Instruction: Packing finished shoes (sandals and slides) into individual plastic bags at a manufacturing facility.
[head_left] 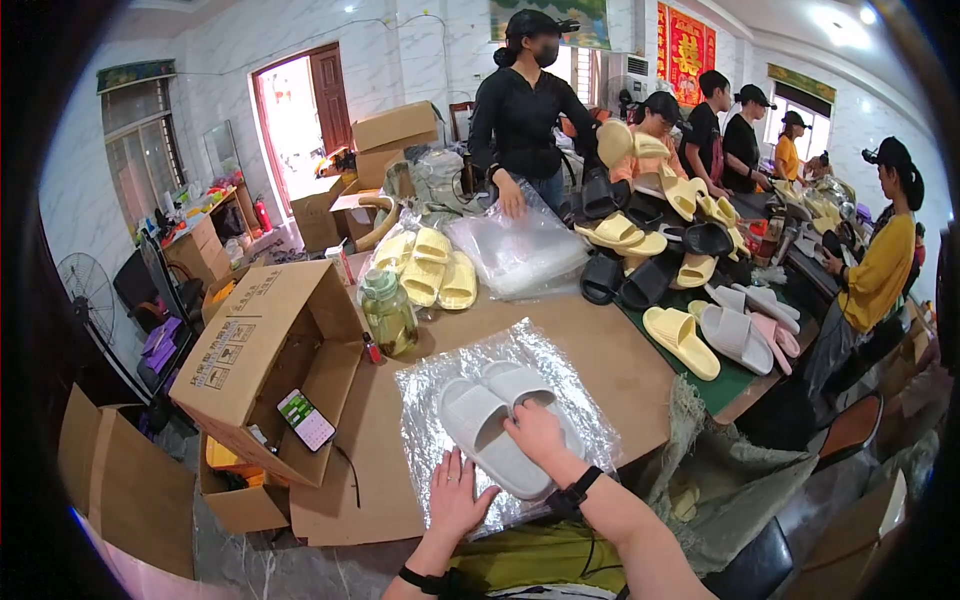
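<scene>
A pair of white slippers lies side by side inside a clear plastic bag at the near edge of the brown surface. Their long axes run diagonally, from the upper left down toward the lower right, with the strap ends toward the far left and the other ends toward the person.

The right hand rests palm down on the slippers through the bag, fingers loosely spread and pointing toward the far left; it presses rather than grips. The left hand lies flat and open on the near left part of the bag, fingers splayed, holding nothing.

Just beyond the bag's far left corner stands a glass jar with a greenish content. Behind it lie yellow slippers, and next to them a stack of clear bags under the hand of a person in black standing at the far edge. To the left an open cardboard box sits tilted at the surface's left edge, with a phone lying on its flap. Along the right side are heaps of yellow, black, grey and pink slippers, with more people standing by.
</scene>
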